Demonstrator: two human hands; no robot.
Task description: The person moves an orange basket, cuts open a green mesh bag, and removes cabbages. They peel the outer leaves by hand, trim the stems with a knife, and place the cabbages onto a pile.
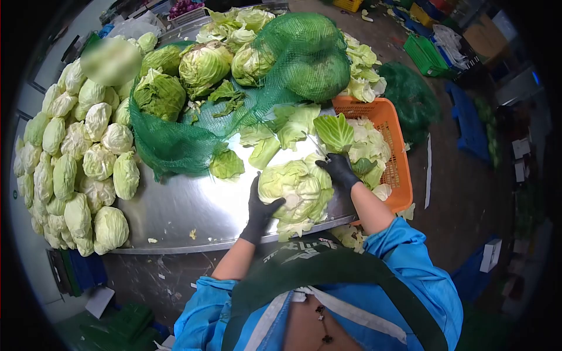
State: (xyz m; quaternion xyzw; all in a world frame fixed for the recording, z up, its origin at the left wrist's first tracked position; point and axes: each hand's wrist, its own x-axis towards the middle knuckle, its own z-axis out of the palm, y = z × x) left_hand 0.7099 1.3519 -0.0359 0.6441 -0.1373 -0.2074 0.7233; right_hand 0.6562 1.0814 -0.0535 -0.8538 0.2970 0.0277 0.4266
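A pale green cabbage [293, 190] with loosened outer leaves lies near the front edge of the steel table [175, 216]. My left hand [260, 210], in a black glove, grips its left side, thumb across the front. At the far right side of the cabbage is my right hand [339, 169], also gloved in black and closed round a knife [314, 140], whose thin blade points away from me. The handle is hidden in the fist. Cut-off leaves [295, 126] lie just beyond, and one large leaf [335, 133] stands beside the right hand.
An orange crate [400, 158] with leaves in it stands against the table's right side. A green mesh bag [175, 143] spreads behind, with whole cabbages [205, 67] in and around it. Trimmed cabbages [99, 161] are piled high at left.
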